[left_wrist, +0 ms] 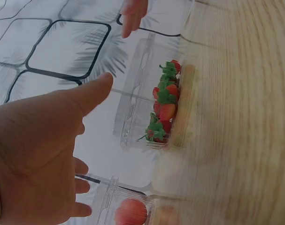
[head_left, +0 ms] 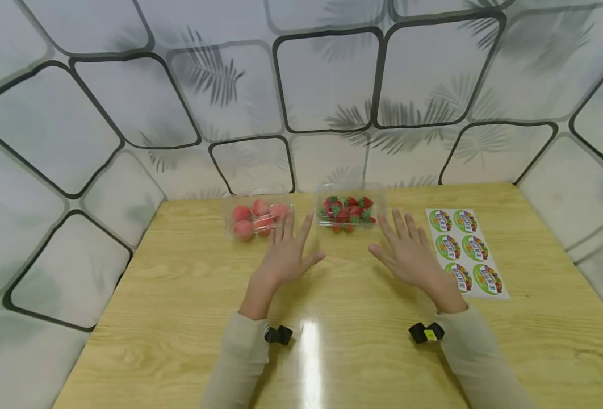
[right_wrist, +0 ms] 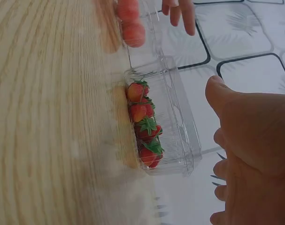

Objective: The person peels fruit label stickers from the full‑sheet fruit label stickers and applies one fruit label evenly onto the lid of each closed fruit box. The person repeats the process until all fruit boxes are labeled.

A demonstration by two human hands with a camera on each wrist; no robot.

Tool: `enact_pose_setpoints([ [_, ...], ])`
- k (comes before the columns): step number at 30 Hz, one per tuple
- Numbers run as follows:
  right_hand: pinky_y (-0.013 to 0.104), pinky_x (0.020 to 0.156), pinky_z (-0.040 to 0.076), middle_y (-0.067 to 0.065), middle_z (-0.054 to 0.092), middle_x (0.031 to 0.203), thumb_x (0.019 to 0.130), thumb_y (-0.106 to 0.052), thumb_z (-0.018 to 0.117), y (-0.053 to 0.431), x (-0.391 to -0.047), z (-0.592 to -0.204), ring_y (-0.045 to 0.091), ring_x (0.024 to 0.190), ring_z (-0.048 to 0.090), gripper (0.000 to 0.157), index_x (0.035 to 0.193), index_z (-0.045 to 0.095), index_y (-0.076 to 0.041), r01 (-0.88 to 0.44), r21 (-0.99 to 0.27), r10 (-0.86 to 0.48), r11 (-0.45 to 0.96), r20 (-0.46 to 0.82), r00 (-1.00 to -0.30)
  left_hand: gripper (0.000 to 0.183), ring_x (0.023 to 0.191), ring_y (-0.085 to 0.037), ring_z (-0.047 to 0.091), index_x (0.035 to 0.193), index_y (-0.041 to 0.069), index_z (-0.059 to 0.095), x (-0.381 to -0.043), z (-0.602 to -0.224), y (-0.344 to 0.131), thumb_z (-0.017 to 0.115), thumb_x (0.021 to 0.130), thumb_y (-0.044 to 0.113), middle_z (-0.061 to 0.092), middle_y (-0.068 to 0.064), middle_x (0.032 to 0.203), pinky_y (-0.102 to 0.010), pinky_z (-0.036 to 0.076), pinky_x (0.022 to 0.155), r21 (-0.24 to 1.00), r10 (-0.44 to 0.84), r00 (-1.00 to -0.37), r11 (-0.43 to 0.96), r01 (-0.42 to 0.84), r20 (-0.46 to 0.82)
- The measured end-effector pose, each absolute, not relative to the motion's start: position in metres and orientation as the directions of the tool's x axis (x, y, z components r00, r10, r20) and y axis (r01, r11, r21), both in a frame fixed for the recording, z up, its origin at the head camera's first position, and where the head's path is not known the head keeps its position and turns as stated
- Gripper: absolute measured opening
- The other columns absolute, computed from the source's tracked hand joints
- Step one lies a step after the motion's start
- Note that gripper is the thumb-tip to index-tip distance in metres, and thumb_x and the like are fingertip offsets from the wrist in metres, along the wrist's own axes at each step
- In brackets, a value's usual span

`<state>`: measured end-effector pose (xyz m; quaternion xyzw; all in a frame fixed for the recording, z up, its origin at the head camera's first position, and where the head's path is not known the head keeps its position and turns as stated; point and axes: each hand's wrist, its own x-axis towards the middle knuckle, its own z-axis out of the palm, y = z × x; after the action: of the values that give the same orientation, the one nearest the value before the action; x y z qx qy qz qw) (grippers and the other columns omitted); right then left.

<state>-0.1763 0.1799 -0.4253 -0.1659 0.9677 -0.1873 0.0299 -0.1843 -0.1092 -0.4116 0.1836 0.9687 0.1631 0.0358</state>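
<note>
My left hand (head_left: 286, 254) hovers over the table with its fingers spread, just in front of a clear plastic box of peaches (head_left: 252, 218). Opposite it, my right hand (head_left: 406, 254) is held out the same way, between a clear plastic box of strawberries (head_left: 350, 213) and a sheet of round stickers (head_left: 466, 254). Neither hand holds anything. Both wrist views show the strawberries (left_wrist: 165, 105) inside their transparent box, its hinged lid raised. Part of the peach box also shows in the right wrist view, with pinkish peaches (right_wrist: 133, 33) inside.
Both boxes stand at the back of the light wooden table (head_left: 179, 318), near a patterned wall covering (head_left: 327, 79). The sticker sheet lies flat on the right side. Each wrist carries a small black camera (head_left: 278, 335) on the inner side.
</note>
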Motion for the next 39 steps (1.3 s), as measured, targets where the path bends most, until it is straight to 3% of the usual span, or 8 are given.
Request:
enact_pose_setpoints([
  [10, 0.074, 0.11, 0.009, 0.029, -0.015, 0.16, 0.105, -0.052, 0.036, 0.178, -0.203, -0.428, 0.056, 0.144, -0.006, 0.081, 0.159, 0.001, -0.005, -0.273, -0.595, -0.324, 0.756, 0.022, -0.946, 0.081, 0.15, -0.044, 0.002, 0.16, 0.016, 0.003, -0.212, -0.416, -0.099, 0.054, 0.102, 0.039, -0.003, -0.027, 0.162, -0.063, 0.028, 0.111, 0.652, 0.406, -0.914, 0.694, 0.306, -0.003],
  [14, 0.076, 0.107, 0.011, 0.026, -0.02, 0.16, 0.104, -0.049, 0.041, 0.178, -0.216, -0.432, 0.055, 0.145, -0.008, 0.081, 0.16, -0.003, -0.009, -0.218, -0.715, -0.302, 0.664, 0.01, -0.953, 0.079, 0.149, -0.046, 0.007, 0.16, 0.014, 0.003, -0.227, -0.424, -0.093, 0.053, 0.103, 0.035, -0.001, -0.026, 0.161, -0.063, 0.027, 0.112, 0.747, 0.352, -0.936, 0.623, 0.233, -0.002],
  [18, 0.078, 0.105, 0.014, 0.031, -0.017, 0.159, 0.104, -0.046, 0.045, 0.176, -0.223, -0.436, 0.059, 0.143, -0.004, 0.083, 0.16, -0.003, -0.009, -0.193, -0.759, -0.288, 0.621, 0.008, -0.958, 0.08, 0.149, -0.045, 0.007, 0.16, 0.016, 0.001, -0.238, -0.433, -0.091, 0.052, 0.103, 0.038, -0.001, -0.024, 0.162, -0.063, 0.023, 0.114, 0.816, 0.285, -0.958, 0.559, 0.148, -0.021],
  [22, 0.075, 0.107, 0.018, 0.033, -0.007, 0.159, 0.104, -0.045, 0.045, 0.175, -0.232, -0.436, 0.06, 0.142, 0.007, 0.081, 0.159, -0.001, -0.006, -0.188, -0.778, -0.274, 0.599, 0.021, -0.961, 0.08, 0.149, -0.043, 0.013, 0.16, 0.014, 0.0, -0.247, -0.433, -0.09, 0.051, 0.103, 0.039, 0.004, -0.022, 0.164, -0.058, 0.022, 0.116, 0.857, 0.272, -0.962, 0.501, 0.119, -0.026],
  [27, 0.068, 0.109, 0.026, 0.026, -0.001, 0.163, 0.104, -0.042, 0.048, 0.175, -0.24, -0.439, 0.055, 0.143, 0.019, 0.084, 0.159, -0.007, -0.011, -0.121, -0.844, -0.273, 0.522, -0.031, -0.961, 0.077, 0.144, -0.042, 0.03, 0.16, 0.01, 0.002, -0.252, -0.434, -0.092, 0.05, 0.104, 0.034, 0.015, -0.022, 0.162, -0.054, 0.033, 0.112, 0.908, 0.31, -0.948, 0.414, 0.066, -0.072],
  [39, 0.064, 0.11, 0.029, 0.03, 0.011, 0.161, 0.104, -0.037, 0.05, 0.18, -0.239, -0.438, 0.048, 0.146, 0.018, 0.082, 0.159, -0.006, -0.012, -0.006, -0.892, -0.251, 0.452, -0.121, -0.96, 0.069, 0.138, -0.04, 0.042, 0.16, 0.012, 0.014, -0.253, -0.44, -0.088, 0.052, 0.104, 0.027, 0.038, -0.022, 0.152, -0.052, 0.042, 0.106, 0.903, 0.322, -0.944, 0.424, 0.076, -0.071],
])
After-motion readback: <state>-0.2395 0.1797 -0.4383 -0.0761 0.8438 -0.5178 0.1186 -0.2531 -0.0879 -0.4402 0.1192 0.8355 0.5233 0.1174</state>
